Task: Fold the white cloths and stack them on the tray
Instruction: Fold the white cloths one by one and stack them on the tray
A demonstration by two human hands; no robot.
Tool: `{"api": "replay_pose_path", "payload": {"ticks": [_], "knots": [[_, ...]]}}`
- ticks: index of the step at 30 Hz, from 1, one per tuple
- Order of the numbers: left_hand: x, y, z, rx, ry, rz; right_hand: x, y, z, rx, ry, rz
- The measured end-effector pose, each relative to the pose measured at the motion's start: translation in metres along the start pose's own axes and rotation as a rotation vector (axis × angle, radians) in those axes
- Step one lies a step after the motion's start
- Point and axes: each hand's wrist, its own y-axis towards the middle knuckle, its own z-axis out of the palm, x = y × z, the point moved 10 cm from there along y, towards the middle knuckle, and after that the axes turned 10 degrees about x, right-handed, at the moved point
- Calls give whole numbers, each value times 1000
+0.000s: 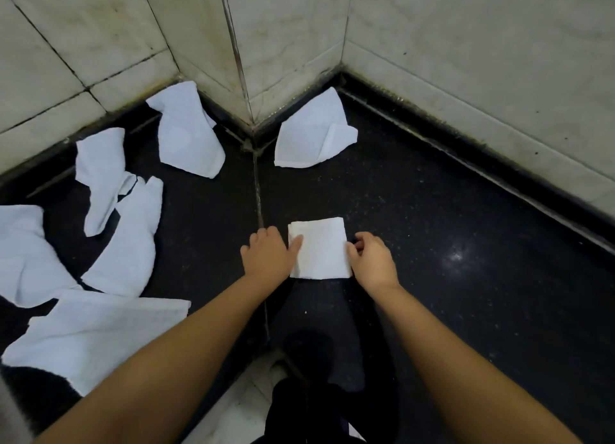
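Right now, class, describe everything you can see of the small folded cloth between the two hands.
The folded cloth is white, seemingly soft towelling, folded into a compact, nearly square pad with layered edges at its left side. It lies flat on the dark speckled surface. The left hand rests fingers on its left edge; the right hand pinches its right edge. It lies apart from the unfolded cloths.

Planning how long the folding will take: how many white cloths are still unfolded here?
6, perhaps more out of frame. One by the wall corner, one left of it, two overlapping mid-left, one at the left edge, one bottom left.
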Motion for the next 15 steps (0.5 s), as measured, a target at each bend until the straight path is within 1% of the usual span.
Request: {"api": "replay_pose_path", "payload": {"ticks": [1,3,7,9,11,13,15], "knots": [[0,0,8,55,37,-54,0,5,3,38,-34,33],[0,0,16,106,50,-139,5,12,7,81,-63,60],[1,-2,20,135,-70,-236,12,16,17,151,-37,91],[-1,-4,18,90,-133,-216,14,13,14,141,68,59],[-6,-11,14,34,-256,-141,16,6,2,91,173,-14],[-12,-21,12,15,-481,-46,14,-4,-12,44,275,-86],[-19,-29,12,26,-724,0,10,-15,-26,15,378,-131]]}}
